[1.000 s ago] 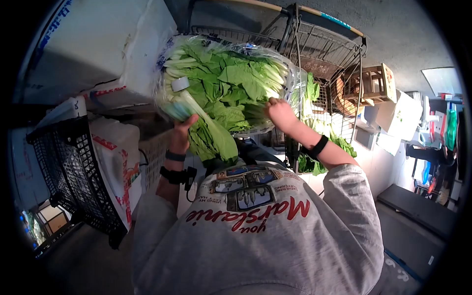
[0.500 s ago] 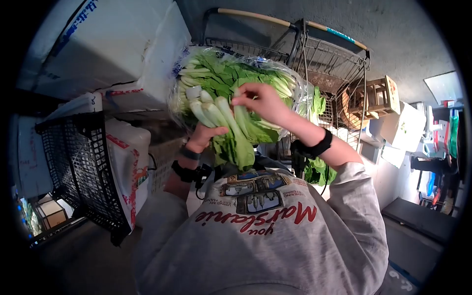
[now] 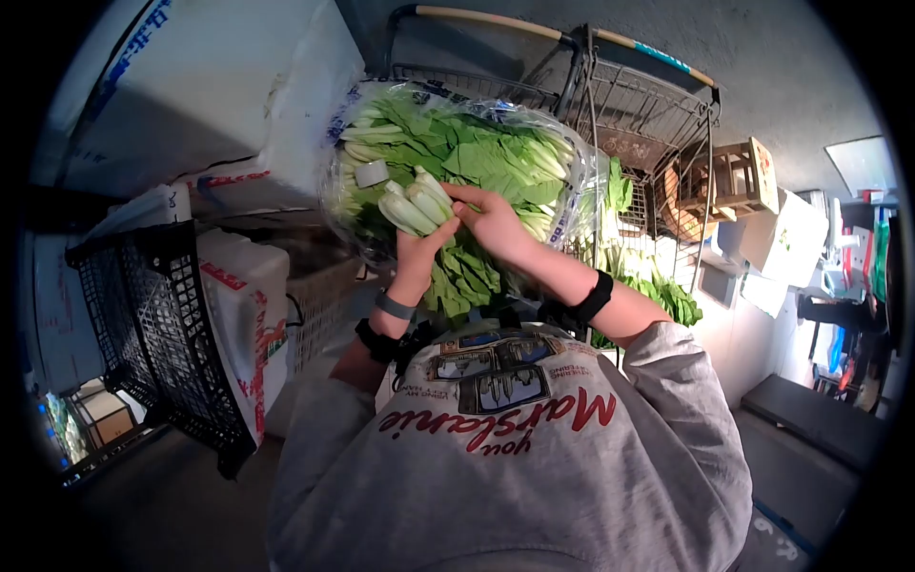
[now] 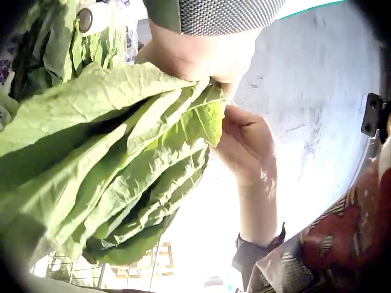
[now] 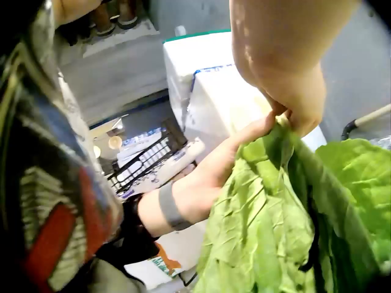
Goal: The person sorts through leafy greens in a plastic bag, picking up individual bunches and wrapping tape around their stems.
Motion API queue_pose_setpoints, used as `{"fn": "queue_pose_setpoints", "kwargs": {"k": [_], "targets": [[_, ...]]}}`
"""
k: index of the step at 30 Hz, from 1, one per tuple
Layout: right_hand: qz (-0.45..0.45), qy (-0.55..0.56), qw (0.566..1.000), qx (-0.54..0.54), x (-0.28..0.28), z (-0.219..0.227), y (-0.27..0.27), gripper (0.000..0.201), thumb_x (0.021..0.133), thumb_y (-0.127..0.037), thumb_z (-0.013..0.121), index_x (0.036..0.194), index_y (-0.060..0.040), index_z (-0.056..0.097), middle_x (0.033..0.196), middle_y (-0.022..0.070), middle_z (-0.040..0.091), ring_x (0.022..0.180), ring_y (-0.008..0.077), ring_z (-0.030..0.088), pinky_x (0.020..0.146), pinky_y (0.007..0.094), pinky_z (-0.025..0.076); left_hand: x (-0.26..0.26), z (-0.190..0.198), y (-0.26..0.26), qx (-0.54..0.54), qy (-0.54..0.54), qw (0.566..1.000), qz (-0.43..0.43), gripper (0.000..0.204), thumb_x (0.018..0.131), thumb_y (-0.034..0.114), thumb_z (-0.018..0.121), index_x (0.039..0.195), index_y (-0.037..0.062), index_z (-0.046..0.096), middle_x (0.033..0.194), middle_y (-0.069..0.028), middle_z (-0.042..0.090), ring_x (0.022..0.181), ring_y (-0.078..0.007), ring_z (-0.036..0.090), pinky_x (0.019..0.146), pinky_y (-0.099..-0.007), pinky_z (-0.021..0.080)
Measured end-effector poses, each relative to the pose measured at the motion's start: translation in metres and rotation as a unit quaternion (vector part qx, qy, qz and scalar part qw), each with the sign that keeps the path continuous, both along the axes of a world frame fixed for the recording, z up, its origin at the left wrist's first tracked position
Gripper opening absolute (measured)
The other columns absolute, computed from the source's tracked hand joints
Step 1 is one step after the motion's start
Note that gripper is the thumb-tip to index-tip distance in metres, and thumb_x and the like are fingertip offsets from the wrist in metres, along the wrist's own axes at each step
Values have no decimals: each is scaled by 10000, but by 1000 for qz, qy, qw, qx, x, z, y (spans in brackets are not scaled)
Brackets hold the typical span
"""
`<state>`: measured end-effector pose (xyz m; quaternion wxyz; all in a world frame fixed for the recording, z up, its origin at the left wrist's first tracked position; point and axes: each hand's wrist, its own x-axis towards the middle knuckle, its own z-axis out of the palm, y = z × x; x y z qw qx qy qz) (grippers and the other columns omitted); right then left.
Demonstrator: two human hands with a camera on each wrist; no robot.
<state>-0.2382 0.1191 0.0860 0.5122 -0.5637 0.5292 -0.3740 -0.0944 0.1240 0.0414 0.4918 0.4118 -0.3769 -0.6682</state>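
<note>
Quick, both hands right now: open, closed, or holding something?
Left hand: closed around a bunch of leafy greens.
Right hand: also closed on the same bunch, gripping it near the pale stalks.

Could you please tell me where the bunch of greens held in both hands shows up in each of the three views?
Head: the bunch of greens sits at upper centre, pale stalks up, gripped by the left hand and right hand.
Left wrist: leaves fill the left half.
Right wrist: leaves fill the lower right.
Shared landmark: the grey wristband, seen in the head and right wrist views.
</note>
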Motion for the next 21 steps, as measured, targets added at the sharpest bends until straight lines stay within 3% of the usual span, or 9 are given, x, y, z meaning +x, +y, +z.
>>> {"fn": "queue_pose_setpoints", "kwargs": {"k": [3,5,7,9,11,12,17,19,21], "targets": [[44,-69,994,73,-26,6,-12,344,894,-54,490,1236,-34,525,1231,115,551,1117,230,521,926,300,403,1,-10,-8,-2,5,999,-48,476,779,17,658,1211,17,460,1109,-45,551,988,-148,547,865,-292,436],[36,102,990,-91,-57,7,-14,310,887,-47,491,1188,-63,564,1162,99,602,1073,241,565,900,323,432,2,-6,-6,36,62,997,-15,418,754,23,691,1132,11,511,1083,-62,569,975,-161,558,842,-295,442],[-36,217,975,7,-102,-6,-12,233,854,-152,571,1044,-25,616,1024,124,652,944,284,622,868,330,451,13,-3,-9,20,49,999,-12,455,755,25,684,1170,8,498,1116,-64,557,995,-165,551,852,-302,439],[18,397,911,109,-138,-45,-1,386,822,-330,617,1070,-36,589,989,112,658,898,283,632,908,381,414,30,-18,-16,43,92,995,-23,507,754,19,676,1221,11,480,1140,-67,546,1000,-166,548,861,-305,436],[115,577,784,197,-118,-33,18,591,760,-498,630,1123,-41,539,926,113,659,916,262,621,917,446,375,43,-33,-25,5,81,996,-27,559,750,19,675,1265,22,459,1146,-59,540,1003,-165,543,873,-300,432],[130,629,748,165,-112,-53,26,703,731,-560,627,1173,-37,470,884,106,656,966,246,599,925,471,334,45,-25,-23,5,87,996,-28,572,759,30,670,1286,29,446,1158,-48,533,1017,-161,531,891,-298,423],[138,683,716,47,-98,-103,44,633,715,-424,687,1159,-40,449,933,102,655,954,253,586,883,444,347,51,-23,-23,38,96,993,-49,544,767,49,668,1268,23,459,1162,-46,531,1027,-155,522,902,-300,416],[101,637,763,-46,-108,-107,47,503,731,-369,672,1075,-42,503,885,86,642,916,251,588,855,433,359,49,-24,-21,22,82,996,-40,525,767,54,669,1252,19,470,1156,-49,534,1014,-153,526,899,-303,417],[87,610,777,-128,-114,-101,51,375,737,-320,660,972,-48,555,851,80,620,878,251,586,826,388,389,47,-25,-19,-60,-26,997,-29,460,763,58,673,1190,11,508,1109,-43,555,977,-148,536,887,-303,417]]}}
